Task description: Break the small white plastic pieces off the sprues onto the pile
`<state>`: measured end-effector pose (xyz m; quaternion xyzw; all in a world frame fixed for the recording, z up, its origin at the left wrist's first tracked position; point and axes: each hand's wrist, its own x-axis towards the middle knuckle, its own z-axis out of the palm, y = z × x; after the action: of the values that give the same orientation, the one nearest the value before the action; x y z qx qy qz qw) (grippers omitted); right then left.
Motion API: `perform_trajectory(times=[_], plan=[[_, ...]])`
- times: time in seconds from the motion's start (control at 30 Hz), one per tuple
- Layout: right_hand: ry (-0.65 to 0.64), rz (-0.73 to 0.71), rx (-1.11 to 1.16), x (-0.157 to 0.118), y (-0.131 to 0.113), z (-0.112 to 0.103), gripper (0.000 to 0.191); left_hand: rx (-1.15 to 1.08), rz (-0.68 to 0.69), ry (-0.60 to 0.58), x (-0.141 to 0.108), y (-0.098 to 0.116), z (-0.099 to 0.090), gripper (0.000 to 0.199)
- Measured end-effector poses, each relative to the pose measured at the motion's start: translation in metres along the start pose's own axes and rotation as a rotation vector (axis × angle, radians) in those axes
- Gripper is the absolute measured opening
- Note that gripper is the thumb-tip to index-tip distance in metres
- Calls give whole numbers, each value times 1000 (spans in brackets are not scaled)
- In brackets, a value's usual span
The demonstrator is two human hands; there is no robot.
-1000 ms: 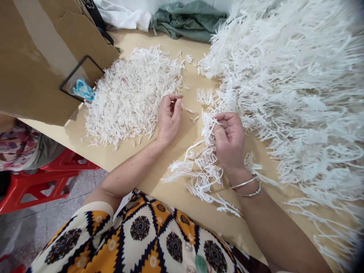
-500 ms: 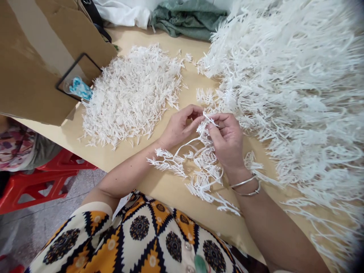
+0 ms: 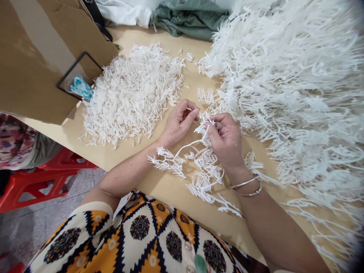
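Note:
My right hand [image 3: 226, 140] pinches a white plastic foliage branch [image 3: 205, 153] between thumb and fingers. Its thin stems and needle-like tufts spread below the hand over the table. Just left of the branch's top end, my left hand [image 3: 179, 122] is closed in a pinch, thumb against fingers. A tiny white speck shows at those fingertips, too small to name. A narrow gap separates the two hands. A heap of short white sprigs [image 3: 133, 94] lies beyond my left hand.
A large pile of white foliage branches [image 3: 298, 87] fills the right side. A cardboard box [image 3: 42, 68] with a black-framed holder stands at left. Dark green cloth [image 3: 187, 17] lies at the back. Red stools [image 3: 36, 185] and part of a seated person are beyond the table's left edge.
My left hand has drawn slightly up and left, away from the branch, its fingertips now apart from my right hand. My right hand stays nearly in place, gripping the branch.

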<state>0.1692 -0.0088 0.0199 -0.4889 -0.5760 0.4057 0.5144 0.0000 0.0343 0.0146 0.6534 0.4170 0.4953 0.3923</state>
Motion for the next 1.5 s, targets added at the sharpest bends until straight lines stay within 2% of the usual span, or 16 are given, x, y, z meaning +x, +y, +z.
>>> perform_trajectory(times=[0.17, 0.57, 0.77, 0.87, 0.97, 1.07, 1.33, 1.5], plan=[[-11, -32, -49, 0, 2, 3, 13, 151, 2, 65, -3, -1, 3, 19], [53, -105, -150, -8, -1, 12, 5, 183, -44, 136, -5, -1, 11, 17], [175, -116, -204, -12, 1, 12, 5, 29, -86, 23, -4, -3, 10, 25], [232, -140, -193, -10, 4, 10, 7, 2, -93, 29, -4, -2, 11, 34], [257, -156, -191, -7, 6, 7, 7, 65, -41, 46, -4, 1, 12, 43], [243, -162, -208, -5, 6, 5, 8, 153, 24, 9, -4, 2, 12, 46], [189, -94, -138, -7, 6, 5, 13, 165, 66, -79, -3, -9, 10, 29], [157, -88, -162, -7, 8, 5, 17, 327, 115, -30, -5, -15, 16, 16]])
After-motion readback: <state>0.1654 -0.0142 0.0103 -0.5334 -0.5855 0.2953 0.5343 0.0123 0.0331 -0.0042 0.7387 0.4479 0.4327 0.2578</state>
